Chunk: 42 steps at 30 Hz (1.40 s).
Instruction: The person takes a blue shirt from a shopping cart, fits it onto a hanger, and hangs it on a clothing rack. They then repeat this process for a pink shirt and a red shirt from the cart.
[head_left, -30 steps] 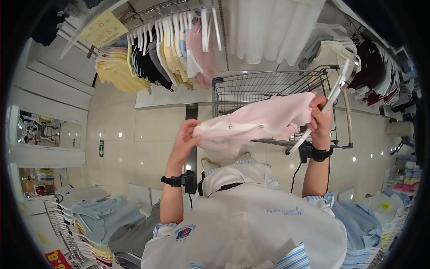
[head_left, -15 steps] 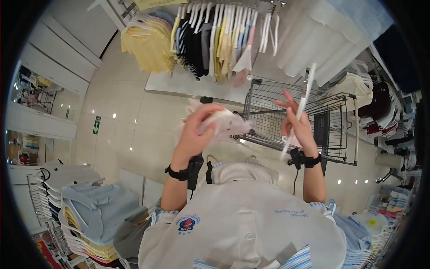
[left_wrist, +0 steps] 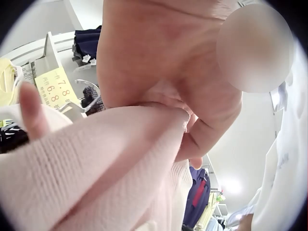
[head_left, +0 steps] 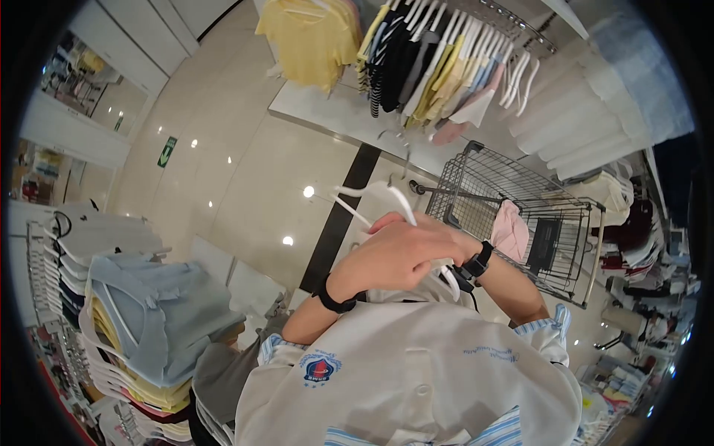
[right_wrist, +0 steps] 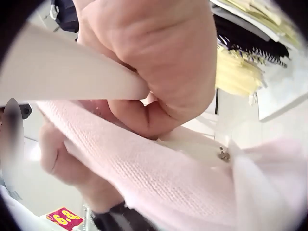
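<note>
In the head view the left hand crosses in front of the right hand, hiding much of it. A white hanger with a metal hook juts from between them. The left wrist view has the left hand pinching pink knit cloth between thumb and fingers. Seen from the right wrist, the right hand curls its fingers round the white hanger, and the pink garment with a metallic button stretches just below.
A wire shopping cart on the right holds a pink cloth. Racks of small clothes stand ahead, above a white platform. Grey-blue tops hang at the lower left. Sheer white fabric hangs at the upper right.
The hands have come from apart to crossed before the chest. The hanger has moved left and down with the right hand, whose fingers were spread half a second ago. The view has turned.
</note>
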Available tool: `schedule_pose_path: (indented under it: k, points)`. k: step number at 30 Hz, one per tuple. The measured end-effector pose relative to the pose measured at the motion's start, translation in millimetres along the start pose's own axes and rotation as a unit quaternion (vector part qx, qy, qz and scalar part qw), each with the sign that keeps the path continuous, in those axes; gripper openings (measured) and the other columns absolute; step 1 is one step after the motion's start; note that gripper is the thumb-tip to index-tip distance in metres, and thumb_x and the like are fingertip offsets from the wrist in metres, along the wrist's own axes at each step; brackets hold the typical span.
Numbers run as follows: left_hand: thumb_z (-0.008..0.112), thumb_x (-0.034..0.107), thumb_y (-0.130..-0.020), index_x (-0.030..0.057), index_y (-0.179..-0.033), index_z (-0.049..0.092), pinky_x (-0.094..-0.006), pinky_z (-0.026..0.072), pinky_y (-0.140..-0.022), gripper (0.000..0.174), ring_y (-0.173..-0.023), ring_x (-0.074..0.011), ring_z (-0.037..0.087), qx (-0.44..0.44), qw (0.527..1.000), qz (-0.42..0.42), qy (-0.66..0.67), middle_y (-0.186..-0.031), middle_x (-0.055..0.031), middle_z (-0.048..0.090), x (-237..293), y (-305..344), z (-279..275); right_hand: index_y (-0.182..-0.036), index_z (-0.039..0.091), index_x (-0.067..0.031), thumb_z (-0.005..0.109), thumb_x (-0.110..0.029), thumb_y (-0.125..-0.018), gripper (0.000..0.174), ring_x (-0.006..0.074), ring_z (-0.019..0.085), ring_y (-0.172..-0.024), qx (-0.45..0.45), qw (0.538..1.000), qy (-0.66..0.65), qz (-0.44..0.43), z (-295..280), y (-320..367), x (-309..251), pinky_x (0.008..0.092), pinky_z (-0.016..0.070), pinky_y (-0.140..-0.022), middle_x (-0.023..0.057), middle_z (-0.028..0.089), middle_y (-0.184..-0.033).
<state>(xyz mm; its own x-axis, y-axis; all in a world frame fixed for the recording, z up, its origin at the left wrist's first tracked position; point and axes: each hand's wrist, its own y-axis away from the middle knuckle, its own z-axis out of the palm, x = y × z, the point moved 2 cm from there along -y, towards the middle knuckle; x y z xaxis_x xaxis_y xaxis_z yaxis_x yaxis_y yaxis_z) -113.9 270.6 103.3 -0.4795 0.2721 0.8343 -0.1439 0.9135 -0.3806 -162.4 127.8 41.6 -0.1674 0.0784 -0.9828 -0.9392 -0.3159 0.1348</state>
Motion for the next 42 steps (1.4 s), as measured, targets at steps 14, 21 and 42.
schedule_pose_path:
  k: [14,21,42]
  points:
    - [0.063,0.005,-0.099,0.0075,-0.132,0.056,-0.0329,0.0577,-0.074,0.034,-0.087,-0.0193,0.069,0.14,0.954,-0.226,0.136,-0.112,-0.0124,0.068,-1,49,6,-0.118,0.055,-0.0055,0.063,-0.009,-0.084,0.035,0.0004,0.035,-0.047,0.224,0.954,-0.191,-0.06,-66,-2,-79,0.0178,0.0244,-0.039,-0.0005,0.057,-0.083]
    - [0.066,0.009,-0.098,0.0052,-0.139,0.046,-0.0303,0.0538,-0.066,0.045,-0.07,-0.0157,0.067,0.057,0.892,-0.355,0.273,-0.089,-0.0104,0.073,-63,28,2,-0.114,0.054,-0.0065,0.063,-0.011,-0.084,0.031,0.0021,0.032,-0.045,0.202,0.941,-0.23,-0.143,-98,-11,-89,0.0186,0.0269,-0.041,0.0028,0.058,-0.089]
    - [0.047,0.03,-0.11,0.0029,-0.136,0.061,-0.0381,0.0545,-0.097,0.04,-0.121,-0.0226,0.066,0.418,0.713,-0.367,0.427,-0.126,-0.0125,0.067,-187,-87,-100,-0.123,0.061,-0.0014,0.067,0.001,-0.083,0.041,0.0073,0.063,-0.087,0.164,0.973,-0.024,-0.161,-251,-1,-50,0.0237,0.0492,-0.076,0.0002,0.066,-0.099]
